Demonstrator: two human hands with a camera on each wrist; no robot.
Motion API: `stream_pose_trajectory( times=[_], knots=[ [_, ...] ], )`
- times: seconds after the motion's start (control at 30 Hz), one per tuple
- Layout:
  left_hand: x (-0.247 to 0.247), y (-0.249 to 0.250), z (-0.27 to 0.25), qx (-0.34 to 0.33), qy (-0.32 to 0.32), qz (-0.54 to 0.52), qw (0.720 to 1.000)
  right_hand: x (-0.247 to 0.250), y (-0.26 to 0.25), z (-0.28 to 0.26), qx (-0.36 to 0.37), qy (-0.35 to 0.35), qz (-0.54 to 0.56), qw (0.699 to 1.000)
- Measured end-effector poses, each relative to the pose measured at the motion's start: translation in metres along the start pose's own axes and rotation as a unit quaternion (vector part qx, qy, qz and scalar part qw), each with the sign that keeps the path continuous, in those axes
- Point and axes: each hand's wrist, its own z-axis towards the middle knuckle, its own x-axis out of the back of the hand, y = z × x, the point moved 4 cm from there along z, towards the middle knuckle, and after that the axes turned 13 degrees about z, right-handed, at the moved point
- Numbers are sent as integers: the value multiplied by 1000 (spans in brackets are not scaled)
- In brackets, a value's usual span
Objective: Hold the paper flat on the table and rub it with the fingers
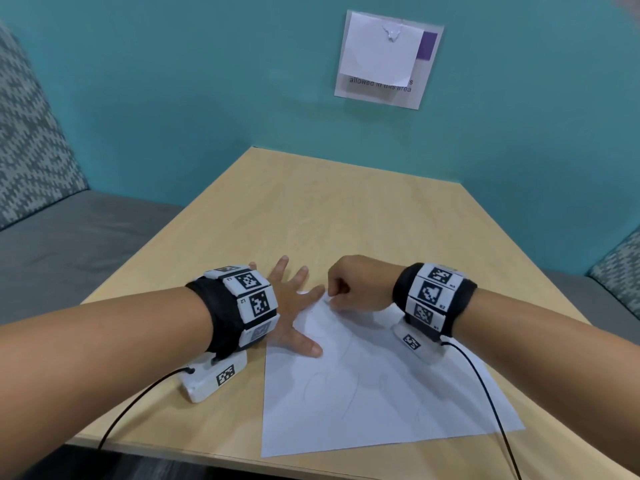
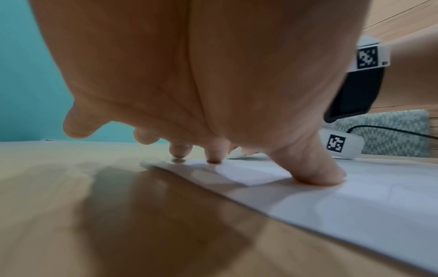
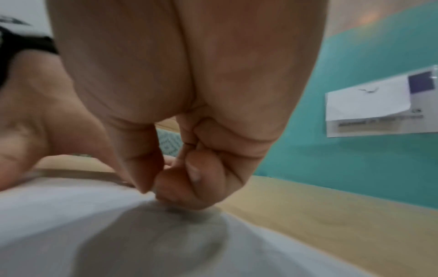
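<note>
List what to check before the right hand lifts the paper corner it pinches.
1. Right hand pinches the far corner of the sheet of paper: ok.
2. Left hand spread flat, thumb pressing the sheet: ok.
3. Sheet lying flat on the wooden table: ok.
4. Corner held between thumb and forefinger alone: cannot tell, the fingers bunch together.
5. Right wrist's black cable off the sheet: cannot tell, it runs along the right edge.

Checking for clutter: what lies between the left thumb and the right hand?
Only the white paper, whose corner the right hand pinches; the head view shows it.
</note>
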Motion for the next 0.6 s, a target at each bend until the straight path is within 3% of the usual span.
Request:
stream_pose_trajectory(
  times=[0.13, 0.3, 0.47, 0.6],
  knots=[
    [-1, -1, 0, -5, 1, -7, 1000, -24, -18, -11, 41, -70, -4, 997],
    [-1, 0, 2, 4, -2, 0, 1000, 8, 7, -3, -8, 7, -12, 1000],
    [-1, -2, 3, -4, 2, -2, 1000, -20, -16, -17, 47, -62, 0, 997],
    [-2, -1, 3, 0, 1, -1, 1000, 5, 7, -5, -14, 9, -8, 1000]
  ],
)
